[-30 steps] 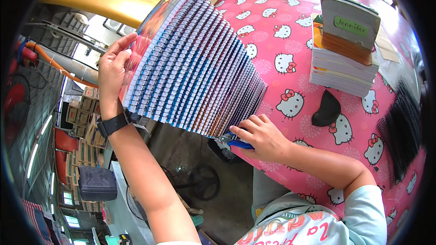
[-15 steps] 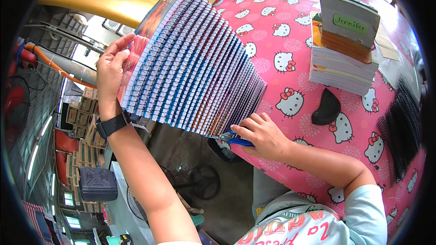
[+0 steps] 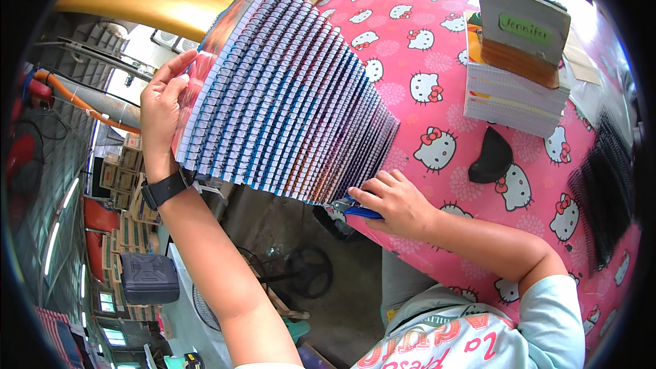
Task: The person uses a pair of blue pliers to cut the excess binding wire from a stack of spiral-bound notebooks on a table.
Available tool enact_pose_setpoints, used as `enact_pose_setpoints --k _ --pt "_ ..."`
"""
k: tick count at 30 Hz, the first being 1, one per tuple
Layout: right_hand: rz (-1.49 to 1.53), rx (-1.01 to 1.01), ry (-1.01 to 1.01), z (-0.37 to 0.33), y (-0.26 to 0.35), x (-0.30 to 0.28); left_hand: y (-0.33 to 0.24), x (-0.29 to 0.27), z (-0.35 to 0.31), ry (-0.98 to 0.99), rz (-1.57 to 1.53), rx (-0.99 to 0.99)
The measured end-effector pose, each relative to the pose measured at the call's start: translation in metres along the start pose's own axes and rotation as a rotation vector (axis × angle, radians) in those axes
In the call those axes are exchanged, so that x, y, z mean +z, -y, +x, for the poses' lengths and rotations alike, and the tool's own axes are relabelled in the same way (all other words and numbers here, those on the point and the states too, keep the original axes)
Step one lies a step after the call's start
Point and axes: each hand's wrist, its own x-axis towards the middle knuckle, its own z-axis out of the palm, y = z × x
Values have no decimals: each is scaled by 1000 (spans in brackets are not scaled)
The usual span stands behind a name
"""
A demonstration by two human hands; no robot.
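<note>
Left hand edged leftward | spiral-bound booklets fanned, striped blue-white

Left hand bare, forearm bare; black wristwatch with broad black strap on left wrist. Right hand bare, no rings visible. Right arm bare to short pale blue sleeve. T-shirt pale, with large red-orange lettering across chest, green trim near hem.
</note>
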Motion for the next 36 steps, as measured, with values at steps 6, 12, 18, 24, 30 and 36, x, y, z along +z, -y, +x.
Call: enact_pose_setpoints --k 6,12,18,24,30,36 --pt "1239 617 455 7 -7 -2 0 -3 0 39 61 -2" --pt "99 79 48 -5 2 2 -2 2 -2 17 23 -26" --pt "596 286 266 -4 -6 9 -1 1 -1 17 41 -10" --pt "350 265 206 -4 1 2 2 -1 0 23 17 -7" --pt "-11 60 43 -10 -2 8 -1 1 -1 16 -2 -26" --pt "-45 19 19 -12 -5 9 -1 1 0 22 -13 -25"
